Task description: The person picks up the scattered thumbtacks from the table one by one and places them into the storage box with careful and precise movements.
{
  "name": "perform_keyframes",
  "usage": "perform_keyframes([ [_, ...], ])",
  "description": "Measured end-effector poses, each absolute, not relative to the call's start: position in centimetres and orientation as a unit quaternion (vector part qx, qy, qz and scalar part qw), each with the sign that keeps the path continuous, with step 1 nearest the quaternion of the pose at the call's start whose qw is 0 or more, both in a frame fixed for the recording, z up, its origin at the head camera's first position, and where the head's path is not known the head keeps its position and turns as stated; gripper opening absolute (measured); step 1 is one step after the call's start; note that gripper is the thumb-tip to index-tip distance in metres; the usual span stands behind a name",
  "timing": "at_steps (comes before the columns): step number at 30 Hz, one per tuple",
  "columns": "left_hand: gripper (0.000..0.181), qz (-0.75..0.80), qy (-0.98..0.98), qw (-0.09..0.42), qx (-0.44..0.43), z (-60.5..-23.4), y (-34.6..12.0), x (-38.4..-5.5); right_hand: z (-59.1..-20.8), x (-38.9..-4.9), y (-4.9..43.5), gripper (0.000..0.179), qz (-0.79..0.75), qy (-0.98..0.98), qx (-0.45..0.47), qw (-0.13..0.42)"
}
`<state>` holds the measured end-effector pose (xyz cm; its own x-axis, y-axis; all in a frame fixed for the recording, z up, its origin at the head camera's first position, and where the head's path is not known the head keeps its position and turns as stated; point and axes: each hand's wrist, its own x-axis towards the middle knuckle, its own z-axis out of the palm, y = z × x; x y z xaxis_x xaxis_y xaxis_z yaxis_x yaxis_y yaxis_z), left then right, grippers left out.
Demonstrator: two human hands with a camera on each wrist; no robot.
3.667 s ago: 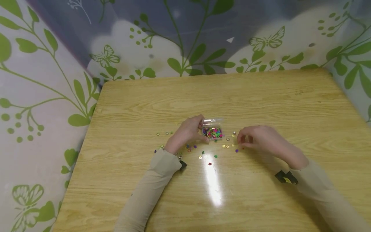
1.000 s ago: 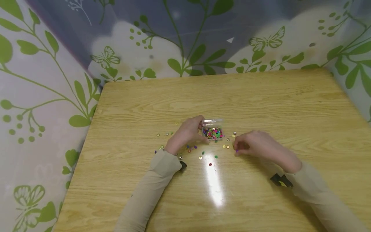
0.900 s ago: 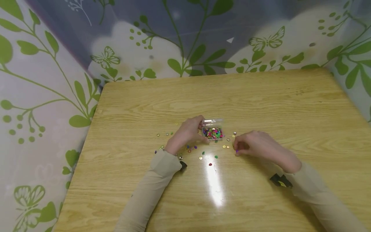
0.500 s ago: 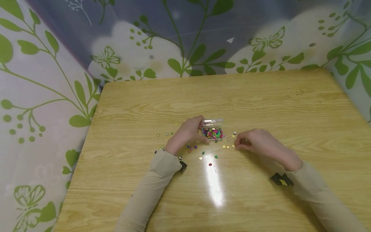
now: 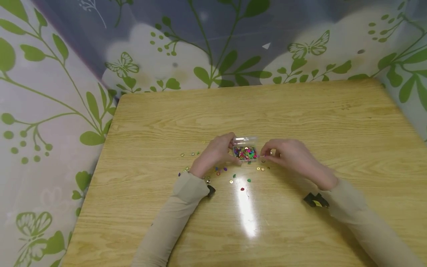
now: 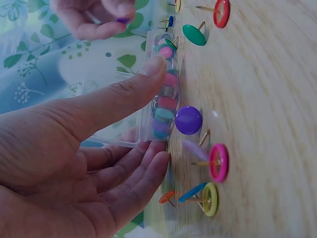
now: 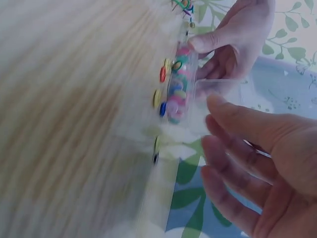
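A pale wood-grain table (image 5: 317, 122) stretched across the head view, walls (image 5: 243, 40) printed with green leaves and butterflies rising at 12 o'clock and 10, a white glare (image 5: 247, 215) streaking the wood at 6. Dead centre of that dial stood the clear box (image 5: 253, 160), packed with bright tacks, its see-through lid (image 5: 247, 141) up on the 12 o'clock side. In from 9 came the left hand (image 5: 215, 152), gripping the box, thumb across its near side; at 3 the right hand (image 5: 293, 157) — just beside the box — pinched a purple tack (image 6: 123, 20). Loose tacks dotted the wood: a red tack (image 5: 242, 189) at 6, more around 8. Plenty was hard to read: the left fingertips were partly hidden behind the box, the pinched tack was barely a speck from above and could not be made out from the right wrist, and both sleeves (image 5: 186, 196) ran toward the bottom edge, cut off there.
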<state>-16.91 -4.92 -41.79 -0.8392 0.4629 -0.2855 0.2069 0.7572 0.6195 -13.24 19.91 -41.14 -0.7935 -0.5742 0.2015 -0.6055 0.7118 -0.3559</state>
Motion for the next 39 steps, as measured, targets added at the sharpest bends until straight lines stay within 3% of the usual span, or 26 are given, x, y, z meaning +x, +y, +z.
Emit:
perform_keyframes([
  [12,0.057,0.294,0.911,0.225,0.182,-41.6,-4.9,-16.9,-41.1,-14.2,17.3,0.015,0.236,-0.905,0.346,0.073],
  [24,0.058,0.299,0.910,0.224,0.179,-41.5,-4.9,-16.8,-40.7,-14.3,20.5,0.012,0.223,-0.920,0.302,0.115],
  [32,0.057,0.293,0.913,0.217,0.182,-41.5,-4.9,-16.8,-41.1,-14.5,22.3,0.010,0.180,-0.945,0.269,0.044],
  [39,0.057,0.290,0.914,0.216,0.184,-41.6,-4.9,-16.9,-42.1,-14.4,22.1,0.008,0.171,-0.946,0.276,0.016],
])
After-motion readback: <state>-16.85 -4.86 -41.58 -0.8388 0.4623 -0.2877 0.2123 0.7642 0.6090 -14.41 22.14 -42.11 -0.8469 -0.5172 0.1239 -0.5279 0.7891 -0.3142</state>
